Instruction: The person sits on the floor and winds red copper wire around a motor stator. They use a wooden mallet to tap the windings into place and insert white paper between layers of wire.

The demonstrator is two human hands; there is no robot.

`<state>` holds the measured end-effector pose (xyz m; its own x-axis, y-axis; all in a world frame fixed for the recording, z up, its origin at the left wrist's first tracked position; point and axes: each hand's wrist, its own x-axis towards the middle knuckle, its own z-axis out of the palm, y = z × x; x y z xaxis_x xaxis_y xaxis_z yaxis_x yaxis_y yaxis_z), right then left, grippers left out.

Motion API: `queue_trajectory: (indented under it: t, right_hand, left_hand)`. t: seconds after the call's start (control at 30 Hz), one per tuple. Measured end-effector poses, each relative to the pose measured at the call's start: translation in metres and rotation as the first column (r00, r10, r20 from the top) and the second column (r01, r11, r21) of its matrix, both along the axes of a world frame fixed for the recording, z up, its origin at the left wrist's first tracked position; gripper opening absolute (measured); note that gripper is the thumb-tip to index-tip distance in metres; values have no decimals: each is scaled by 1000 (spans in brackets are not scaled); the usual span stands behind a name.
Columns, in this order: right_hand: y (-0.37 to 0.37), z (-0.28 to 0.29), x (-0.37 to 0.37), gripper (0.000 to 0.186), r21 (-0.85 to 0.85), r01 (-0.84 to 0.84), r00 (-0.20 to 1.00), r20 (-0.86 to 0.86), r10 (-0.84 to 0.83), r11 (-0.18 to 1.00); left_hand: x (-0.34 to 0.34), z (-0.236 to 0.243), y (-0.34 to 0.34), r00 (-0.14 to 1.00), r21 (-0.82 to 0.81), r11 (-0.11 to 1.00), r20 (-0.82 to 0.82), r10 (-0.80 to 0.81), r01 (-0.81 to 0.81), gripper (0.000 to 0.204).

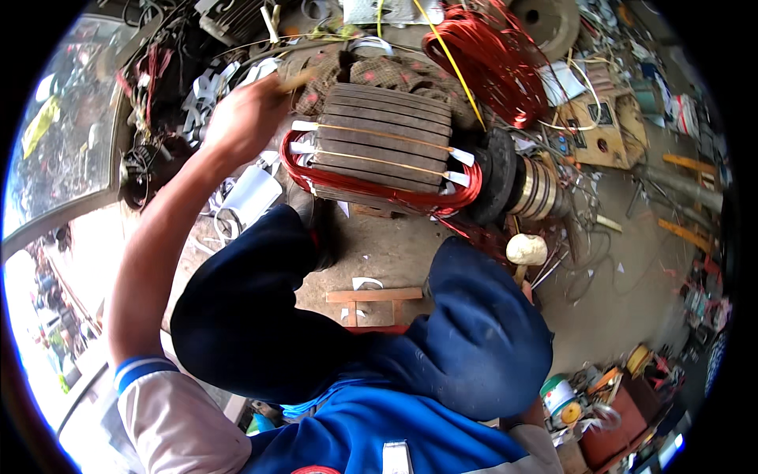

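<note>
Left hand (246,120) grips a tan stick (298,80) — crumpled cloth (391,71) and slotted core (383,141) near it.

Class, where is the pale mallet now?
In the head view, the pale mallet is right of centre, beside the person's right knee and below the metal rings.
</note>
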<state>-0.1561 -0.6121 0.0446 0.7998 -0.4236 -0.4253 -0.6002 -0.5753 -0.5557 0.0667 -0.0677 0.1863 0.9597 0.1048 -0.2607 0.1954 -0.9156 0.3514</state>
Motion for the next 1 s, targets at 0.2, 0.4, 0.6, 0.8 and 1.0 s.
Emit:
queue_trajectory:
  t: [0.2,0.4,0.6,0.8,1.0]
  right_hand:
    - [-9,-6,-51,27,-115,152,988,13,-152,982]
    - [-8,-22,-58,27,-156,225,974,58,-218,962]
    - [-19,-5,-26,28,-426,179,931,364,-13,887]
    - [66,45,96,30,-557,-370,598,469,650,743]
    - [148,54,161,43,-657,-711,120,238,964,250]
  left_hand:
    - [-161,-173,150,893,-161,886,52,447,-434,33]
    - [-319,-357,200,706,77,787,-393,589,-612,35]
    - [-246,-269,119,850,40,938,438,292,-343,42]
    - [-134,-85,28,769,77,915,516,-376,396,54]
    - [-96,-113,-6,664,156,779,440,-605,607,26]
